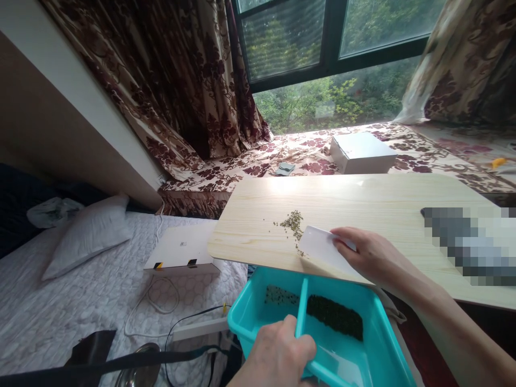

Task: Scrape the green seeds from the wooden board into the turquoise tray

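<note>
My right hand (368, 255) pinches a flat white sheet (322, 247), seemingly card or thin plastic, tilted with its edge on the pale wooden tabletop (382, 207). Against that edge and to its left lies a loose scatter of small greenish-brown grains (293, 219). Just below the table's near edge is a turquoise divided bin (244, 301). My left hand (278, 352) is closed around the bin's divider. The left compartment holds a thin scatter of grains (282, 295); the right one has a thick band of dark green grains (334, 316).
A white box (363, 150) and a small grey-green folded item (285, 169) rest on the floral window seat. Left of the table, the bed (137, 236) carries another white box (181, 250), cables and a pillow (88, 236). A blurred-out object (467, 242) lies on the table's right.
</note>
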`<state>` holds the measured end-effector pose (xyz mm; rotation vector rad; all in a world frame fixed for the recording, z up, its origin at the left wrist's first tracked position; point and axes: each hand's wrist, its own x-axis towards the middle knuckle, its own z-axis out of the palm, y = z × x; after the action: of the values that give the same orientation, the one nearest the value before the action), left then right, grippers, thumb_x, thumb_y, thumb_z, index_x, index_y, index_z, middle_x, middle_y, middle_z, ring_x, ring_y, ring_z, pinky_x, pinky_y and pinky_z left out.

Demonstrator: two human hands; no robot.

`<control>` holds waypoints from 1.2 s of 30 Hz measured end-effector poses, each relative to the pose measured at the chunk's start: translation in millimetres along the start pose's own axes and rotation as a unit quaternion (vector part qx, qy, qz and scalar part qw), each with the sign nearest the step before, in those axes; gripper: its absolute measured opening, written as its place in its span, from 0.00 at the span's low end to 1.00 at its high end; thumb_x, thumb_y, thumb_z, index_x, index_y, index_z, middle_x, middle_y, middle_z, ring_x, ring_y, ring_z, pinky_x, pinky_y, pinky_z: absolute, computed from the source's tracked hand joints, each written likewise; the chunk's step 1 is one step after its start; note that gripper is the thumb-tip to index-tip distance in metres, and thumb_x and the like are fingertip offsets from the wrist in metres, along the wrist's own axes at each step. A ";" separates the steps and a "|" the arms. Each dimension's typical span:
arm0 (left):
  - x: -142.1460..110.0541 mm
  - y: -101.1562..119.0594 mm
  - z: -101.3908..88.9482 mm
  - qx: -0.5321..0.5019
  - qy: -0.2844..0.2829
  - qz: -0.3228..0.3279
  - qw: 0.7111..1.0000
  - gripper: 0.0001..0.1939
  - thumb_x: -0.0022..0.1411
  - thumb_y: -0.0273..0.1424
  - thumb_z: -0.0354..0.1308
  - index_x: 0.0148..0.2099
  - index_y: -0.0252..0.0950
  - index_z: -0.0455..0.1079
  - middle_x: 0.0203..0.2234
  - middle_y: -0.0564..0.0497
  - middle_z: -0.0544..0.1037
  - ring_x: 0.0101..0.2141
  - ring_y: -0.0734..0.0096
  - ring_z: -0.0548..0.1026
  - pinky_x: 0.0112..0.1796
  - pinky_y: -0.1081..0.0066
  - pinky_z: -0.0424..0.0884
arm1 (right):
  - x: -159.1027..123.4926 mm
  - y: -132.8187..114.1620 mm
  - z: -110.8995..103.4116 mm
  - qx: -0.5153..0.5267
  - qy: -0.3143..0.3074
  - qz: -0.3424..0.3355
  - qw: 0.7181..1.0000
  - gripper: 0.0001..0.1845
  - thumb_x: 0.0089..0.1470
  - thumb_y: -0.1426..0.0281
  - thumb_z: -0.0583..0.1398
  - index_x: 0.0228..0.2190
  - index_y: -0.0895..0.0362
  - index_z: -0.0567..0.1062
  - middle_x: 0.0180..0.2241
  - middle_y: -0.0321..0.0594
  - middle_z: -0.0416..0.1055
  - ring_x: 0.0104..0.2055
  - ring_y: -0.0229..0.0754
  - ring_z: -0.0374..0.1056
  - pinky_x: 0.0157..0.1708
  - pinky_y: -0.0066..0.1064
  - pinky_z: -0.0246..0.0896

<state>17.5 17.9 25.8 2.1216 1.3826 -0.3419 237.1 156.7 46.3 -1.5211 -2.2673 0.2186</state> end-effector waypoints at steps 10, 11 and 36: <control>6.0 9.7 0.8 0.017 0.005 0.029 0.999 0.25 0.57 0.55 0.66 0.45 0.41 0.76 0.38 0.48 0.73 0.38 0.56 0.76 0.35 0.67 0.71 | -3.3 -1.7 -0.5 0.004 -0.010 -0.003 1.000 0.16 0.58 0.67 0.53 0.33 0.51 0.81 0.35 0.41 0.83 0.32 0.45 0.77 0.29 0.30 0.63; 7.8 9.5 4.6 0.020 0.014 0.036 0.999 0.25 0.56 0.56 0.66 0.45 0.41 0.76 0.37 0.48 0.73 0.37 0.56 0.75 0.34 0.67 0.70 | -4.3 -2.0 -1.9 0.007 -0.010 -0.002 1.000 0.15 0.58 0.67 0.53 0.33 0.51 0.81 0.35 0.41 0.83 0.33 0.45 0.77 0.29 0.30 0.63; 30.2 9.2 26.7 0.070 0.034 0.072 0.994 0.07 0.64 0.30 0.61 0.45 0.43 0.75 0.33 0.49 0.69 0.32 0.61 0.71 0.29 0.70 0.65 | -11.5 -9.2 -9.0 0.009 -0.048 -0.002 0.999 0.15 0.59 0.69 0.53 0.36 0.51 0.80 0.35 0.40 0.82 0.34 0.45 0.78 0.29 0.30 0.63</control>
<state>41.3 22.0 -7.8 2.3522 1.2663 -0.3199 236.7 141.7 54.9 -1.5280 -2.3343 0.3166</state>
